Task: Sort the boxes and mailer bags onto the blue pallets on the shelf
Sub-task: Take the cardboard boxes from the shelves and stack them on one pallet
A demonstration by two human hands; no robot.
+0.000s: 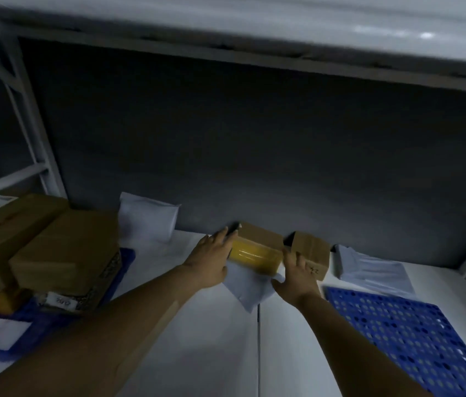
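A cardboard box with yellow tape on its front [257, 247] sits at the back of the white shelf, lying on a grey mailer bag [246, 287]. My left hand [211, 262] lies with straight fingers against the box's left side. Spread fingers of my right hand [297, 276] are at the box's right end, over the mailer bag. A smaller cardboard box [312, 253] stands just right of that hand. An empty blue pallet [415, 339] lies at the right. Another blue pallet [123, 267] at the left carries stacked cardboard boxes [54, 247].
A grey mailer bag [149, 219] leans on the dark back wall [254, 138] at the left. Another mailer bag [375, 270] lies behind the right pallet. A shelf board [254, 32] runs overhead, and a white upright frame [25, 124] stands at the left.
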